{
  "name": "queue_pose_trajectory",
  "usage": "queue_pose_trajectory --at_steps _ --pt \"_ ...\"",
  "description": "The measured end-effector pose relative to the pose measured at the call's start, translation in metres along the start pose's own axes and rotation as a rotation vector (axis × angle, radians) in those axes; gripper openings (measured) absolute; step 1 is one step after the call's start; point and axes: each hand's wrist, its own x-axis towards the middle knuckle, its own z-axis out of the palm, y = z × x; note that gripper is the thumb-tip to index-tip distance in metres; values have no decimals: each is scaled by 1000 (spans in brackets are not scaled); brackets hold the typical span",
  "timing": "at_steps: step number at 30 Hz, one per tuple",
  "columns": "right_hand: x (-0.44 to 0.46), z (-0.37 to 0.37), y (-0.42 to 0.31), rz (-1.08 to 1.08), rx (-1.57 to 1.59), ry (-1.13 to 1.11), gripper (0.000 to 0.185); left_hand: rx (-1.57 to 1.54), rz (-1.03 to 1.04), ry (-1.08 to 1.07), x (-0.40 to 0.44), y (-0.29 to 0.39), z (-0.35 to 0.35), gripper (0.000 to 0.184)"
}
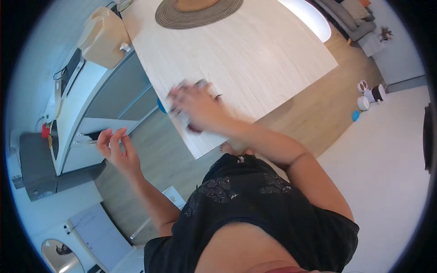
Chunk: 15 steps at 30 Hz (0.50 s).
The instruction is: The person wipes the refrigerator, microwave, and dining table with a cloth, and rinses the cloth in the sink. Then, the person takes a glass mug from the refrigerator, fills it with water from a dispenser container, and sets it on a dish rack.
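Observation:
My right hand (198,107) presses a dark and light patterned cloth (195,129) on the pale wooden table (255,59), close to its left edge. Hand and cloth are smeared by motion, and the fingers lie over the cloth. Off the table to the left, my left hand (119,152) hangs in the air with its fingers curled but apart, holding nothing. A round woven mat (195,20) lies at the table's far end.
A beige plastic jug (107,41) stands on the white and grey cabinet (123,86) left of the table. A grey sofa (339,18) is at the far right. Small items, one a blue object (355,116), sit at the right by the white wall.

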Motion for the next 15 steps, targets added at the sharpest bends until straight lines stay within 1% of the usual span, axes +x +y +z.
queue_pose_trajectory --at_steps 1,2,3,5,6,8,9,10,11,12,14,15 --pt "3 22 -21 -17 78 17 45 4 15 8 1 1 4 16" --pt "4 34 -31 -74 -46 163 43 6 36 16 3 2 10 18" --pt "12 45 -29 -58 -66 163 43 -18 44 17 5 2 14 18" --pt "27 56 -11 -106 97 184 42 -79 16 28 2 1 20 18" --pt "35 50 4 -110 -14 260 40 -94 14 28 2 1 22 18" --pt "53 16 47 -51 -260 105 37 -29 -1 -41 4 2 24 14" --pt "58 -2 74 58 -409 1 29 -36 -3 -41 4 0 25 14" --pt "58 0 112 172 -378 102 31 -47 -2 -41 3 -3 26 14" --pt "51 -23 138 265 -497 83 28 -56 -1 -43 2 -6 27 14" --pt "40 -27 178 355 -604 125 24 -61 -4 -45 2 -8 29 14" --pt "-1 -51 249 494 -718 59 18 -74 23 -38 2 -14 30 19" --pt "-29 -65 274 523 -768 130 17 -78 27 -42 2 -18 28 19"
